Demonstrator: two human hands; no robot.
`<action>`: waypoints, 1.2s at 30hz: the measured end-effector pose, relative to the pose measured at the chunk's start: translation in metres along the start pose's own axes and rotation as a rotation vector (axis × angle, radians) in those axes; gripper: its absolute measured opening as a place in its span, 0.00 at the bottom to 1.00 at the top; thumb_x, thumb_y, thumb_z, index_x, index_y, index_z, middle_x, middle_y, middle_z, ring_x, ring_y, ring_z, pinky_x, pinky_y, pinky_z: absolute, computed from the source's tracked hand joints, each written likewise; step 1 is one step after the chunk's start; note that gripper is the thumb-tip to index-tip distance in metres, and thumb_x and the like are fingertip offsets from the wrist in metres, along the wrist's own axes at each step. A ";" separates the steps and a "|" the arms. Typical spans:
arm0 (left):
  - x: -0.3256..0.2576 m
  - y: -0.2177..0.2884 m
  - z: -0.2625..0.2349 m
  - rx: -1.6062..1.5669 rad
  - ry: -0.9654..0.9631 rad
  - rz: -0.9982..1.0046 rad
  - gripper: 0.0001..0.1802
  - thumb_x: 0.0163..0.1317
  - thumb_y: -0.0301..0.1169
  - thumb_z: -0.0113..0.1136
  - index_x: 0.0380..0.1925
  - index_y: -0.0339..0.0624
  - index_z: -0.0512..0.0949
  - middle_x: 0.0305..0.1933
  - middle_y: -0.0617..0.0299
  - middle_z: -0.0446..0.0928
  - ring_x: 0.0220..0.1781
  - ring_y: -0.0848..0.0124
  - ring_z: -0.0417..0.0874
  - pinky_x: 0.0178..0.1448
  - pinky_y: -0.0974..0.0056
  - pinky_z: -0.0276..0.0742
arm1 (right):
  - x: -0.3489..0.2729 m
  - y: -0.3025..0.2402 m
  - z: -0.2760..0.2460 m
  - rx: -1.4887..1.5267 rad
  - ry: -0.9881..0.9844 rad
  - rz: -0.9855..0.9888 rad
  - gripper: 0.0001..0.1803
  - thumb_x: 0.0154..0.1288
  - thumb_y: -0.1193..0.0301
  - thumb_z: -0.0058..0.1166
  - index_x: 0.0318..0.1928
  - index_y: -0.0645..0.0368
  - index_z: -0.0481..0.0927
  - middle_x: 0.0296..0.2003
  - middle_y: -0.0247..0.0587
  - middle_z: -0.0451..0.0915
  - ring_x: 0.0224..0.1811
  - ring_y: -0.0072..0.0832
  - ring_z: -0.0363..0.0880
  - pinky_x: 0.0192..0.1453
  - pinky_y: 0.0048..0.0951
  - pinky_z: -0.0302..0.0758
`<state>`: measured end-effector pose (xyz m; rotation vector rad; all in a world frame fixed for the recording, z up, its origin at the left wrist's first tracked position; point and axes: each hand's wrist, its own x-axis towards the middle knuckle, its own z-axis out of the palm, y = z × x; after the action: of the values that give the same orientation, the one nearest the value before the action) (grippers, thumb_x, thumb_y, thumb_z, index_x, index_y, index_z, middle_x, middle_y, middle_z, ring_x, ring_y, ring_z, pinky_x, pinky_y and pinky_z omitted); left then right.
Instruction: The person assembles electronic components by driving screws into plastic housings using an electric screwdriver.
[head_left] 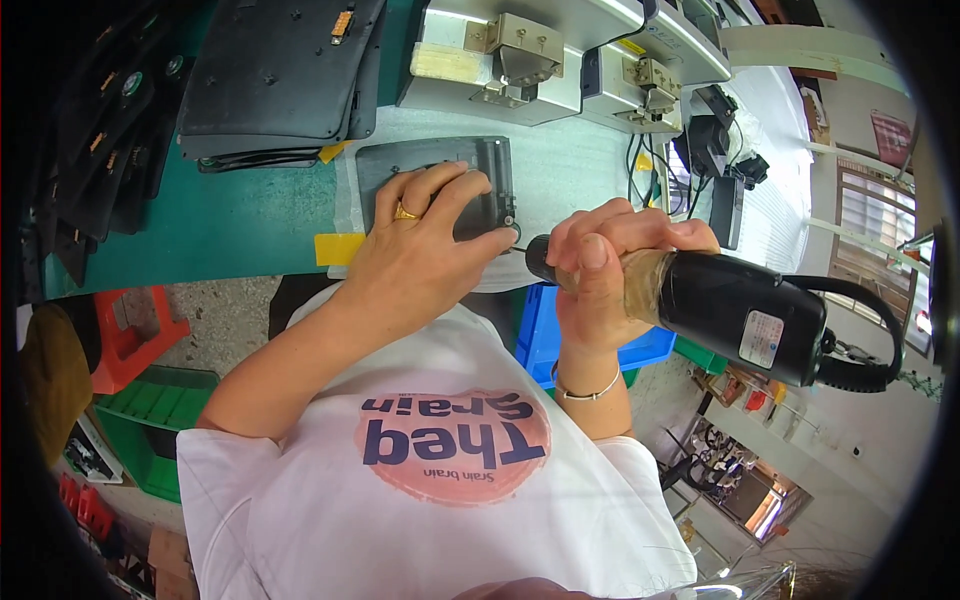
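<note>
A dark grey flat panel (410, 162) lies on a pale mat at the bench's near edge. My left hand (425, 245), with a gold ring on one finger, presses down flat on this panel. My right hand (600, 265) grips a black electric screwdriver (740, 310) around its taped barrel. The driver lies nearly level, and its tip (520, 245) touches the panel's near right corner beside my left fingertips. A coiled black cable runs from the tool's rear toward the right.
A stack of black panels (280, 70) sits at the back left on the green bench (250, 215). Grey metal fixtures (520, 60) stand behind the mat. Yellow tape (338, 248) marks the bench edge. Blue, green and red crates (150, 410) sit on the floor below.
</note>
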<state>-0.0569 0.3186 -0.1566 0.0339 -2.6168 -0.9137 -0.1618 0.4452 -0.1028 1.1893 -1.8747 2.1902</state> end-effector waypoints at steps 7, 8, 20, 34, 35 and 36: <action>0.001 -0.002 0.000 -0.025 0.008 -0.002 0.17 0.50 0.29 0.67 0.42 0.59 0.85 0.59 0.58 0.69 0.68 0.57 0.65 0.67 0.47 0.57 | 0.007 -0.008 0.010 -0.038 0.039 0.080 0.40 0.59 0.81 0.61 0.65 0.54 0.50 0.26 0.34 0.77 0.22 0.25 0.75 0.31 0.26 0.75; 0.002 -0.003 0.001 -0.029 0.017 0.005 0.17 0.50 0.29 0.66 0.42 0.58 0.85 0.58 0.58 0.69 0.68 0.56 0.65 0.67 0.48 0.57 | 0.007 -0.008 0.012 0.023 0.092 0.068 0.43 0.59 0.80 0.62 0.67 0.51 0.48 0.25 0.33 0.76 0.22 0.25 0.75 0.30 0.28 0.76; 0.005 -0.002 0.000 -0.023 0.015 0.018 0.19 0.49 0.31 0.68 0.44 0.58 0.84 0.60 0.57 0.68 0.69 0.56 0.64 0.67 0.45 0.57 | 0.007 -0.004 0.009 0.015 0.128 0.068 0.28 0.61 0.83 0.58 0.53 0.53 0.55 0.26 0.38 0.75 0.22 0.29 0.74 0.29 0.28 0.75; 0.003 0.003 -0.005 0.060 0.008 0.117 0.21 0.45 0.37 0.72 0.43 0.55 0.83 0.58 0.55 0.70 0.66 0.52 0.65 0.66 0.46 0.57 | 0.088 0.006 -0.045 0.087 0.362 -0.216 0.32 0.64 0.80 0.55 0.65 0.60 0.57 0.25 0.36 0.72 0.21 0.25 0.71 0.25 0.29 0.76; 0.004 0.004 -0.005 0.066 0.008 0.113 0.21 0.45 0.37 0.72 0.43 0.55 0.83 0.57 0.55 0.70 0.66 0.52 0.65 0.66 0.46 0.57 | 0.100 0.010 -0.052 0.034 0.393 -0.245 0.32 0.64 0.80 0.54 0.66 0.60 0.56 0.25 0.37 0.74 0.21 0.25 0.72 0.25 0.29 0.76; 0.004 0.004 -0.006 0.066 0.012 0.117 0.21 0.45 0.36 0.72 0.43 0.55 0.83 0.57 0.54 0.71 0.65 0.51 0.65 0.66 0.47 0.57 | 0.108 0.014 -0.058 -0.015 0.403 -0.276 0.31 0.64 0.81 0.54 0.65 0.61 0.56 0.27 0.39 0.76 0.22 0.25 0.74 0.27 0.29 0.78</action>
<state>-0.0584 0.3179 -0.1486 -0.0959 -2.6062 -0.7846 -0.2755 0.4425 -0.0546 0.8580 -1.4691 2.0678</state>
